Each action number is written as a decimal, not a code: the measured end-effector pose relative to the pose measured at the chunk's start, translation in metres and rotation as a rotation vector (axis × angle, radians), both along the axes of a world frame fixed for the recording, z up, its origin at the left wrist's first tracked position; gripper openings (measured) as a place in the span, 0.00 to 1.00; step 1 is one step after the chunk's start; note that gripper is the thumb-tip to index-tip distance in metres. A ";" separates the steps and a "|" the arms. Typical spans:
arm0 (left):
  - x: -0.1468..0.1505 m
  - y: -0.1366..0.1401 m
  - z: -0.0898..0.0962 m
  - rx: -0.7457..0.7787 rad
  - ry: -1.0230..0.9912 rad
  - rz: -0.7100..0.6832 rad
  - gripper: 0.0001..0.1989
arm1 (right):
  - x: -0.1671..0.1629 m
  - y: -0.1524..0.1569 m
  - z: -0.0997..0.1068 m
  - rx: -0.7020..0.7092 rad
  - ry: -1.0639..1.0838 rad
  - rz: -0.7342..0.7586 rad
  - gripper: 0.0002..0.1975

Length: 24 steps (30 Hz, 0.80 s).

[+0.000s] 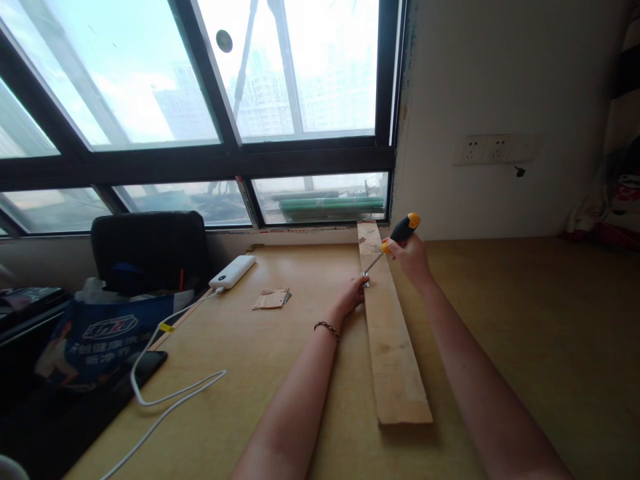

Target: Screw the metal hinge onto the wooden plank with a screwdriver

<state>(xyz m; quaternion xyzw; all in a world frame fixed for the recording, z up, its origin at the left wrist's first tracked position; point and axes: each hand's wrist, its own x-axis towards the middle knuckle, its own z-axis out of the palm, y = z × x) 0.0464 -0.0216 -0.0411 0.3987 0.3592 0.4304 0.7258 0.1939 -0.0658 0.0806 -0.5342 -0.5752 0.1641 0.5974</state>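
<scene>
A long wooden board [393,340] lies on the table, its far end by the window sill. My right hand [409,257] is closed round a screwdriver [401,229] with a black and yellow handle. The shaft slants down to the left, and its tip meets a small shiny metal piece [366,279] at the board's left edge. My left hand [351,293], a braided bracelet on its wrist, pinches that piece against the board. Its exact kind is too small to make out, and my left fingers are partly hidden.
On the table [300,360], a scrap of brown cardboard [271,299] lies beside several small metal pins or screws [287,297]. A white power bank [233,271] with a white cable [150,403] sits farther left. A black chair [149,243] and a blue bag [107,337] stand beyond the left edge.
</scene>
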 end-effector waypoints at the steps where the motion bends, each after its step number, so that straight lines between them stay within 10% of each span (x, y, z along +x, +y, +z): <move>1: 0.000 0.000 0.000 0.000 0.000 0.000 0.06 | -0.002 0.000 0.000 0.013 0.003 0.006 0.15; 14: 0.000 -0.001 0.002 -0.013 0.014 -0.001 0.05 | -0.003 -0.001 0.000 0.134 -0.018 -0.315 0.21; 24: 0.000 -0.004 0.007 -0.039 0.013 0.004 0.06 | -0.005 -0.006 0.014 -0.051 0.363 0.147 0.16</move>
